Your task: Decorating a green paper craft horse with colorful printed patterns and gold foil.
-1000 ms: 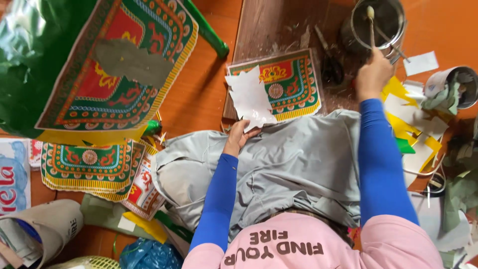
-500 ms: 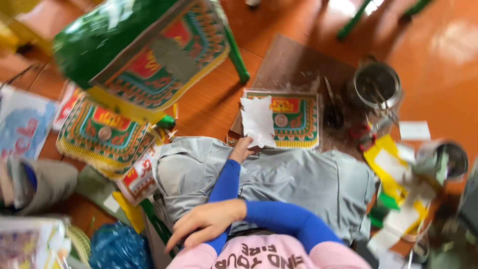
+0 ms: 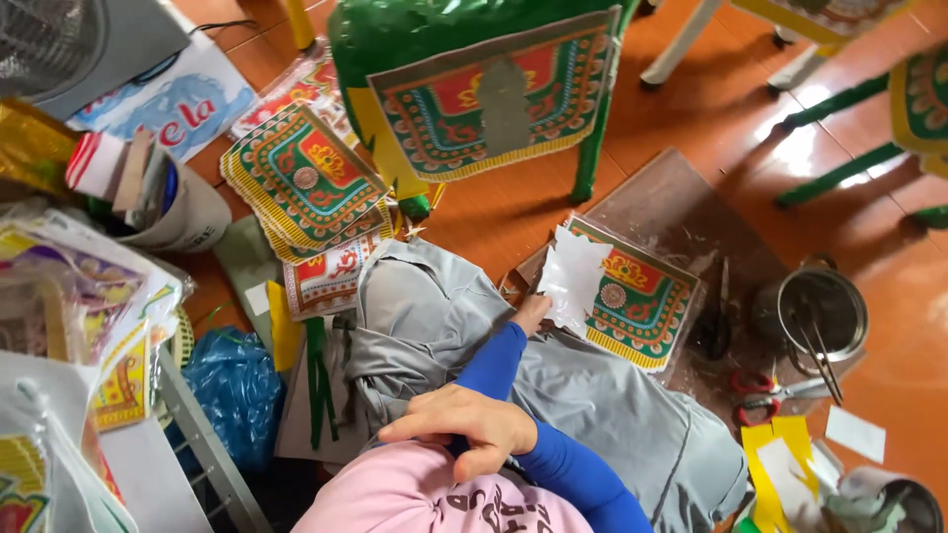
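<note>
Left hand [image 3: 533,314] holds white sheet [image 3: 573,279] upright.

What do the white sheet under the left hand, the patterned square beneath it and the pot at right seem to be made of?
White sheet: thin paper, matte, with ragged edges. Patterned square: printed paper, probably under clear glossy film, judging by glare. Pot: bare metal, dull grey sheen. Left hand touches the sheet.

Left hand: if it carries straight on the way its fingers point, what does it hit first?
The left hand points up and right at the white paper sheet, which it already touches or pinches. Beyond that comes the colourful patterned print on the brown board. Depth is unclear.
</note>
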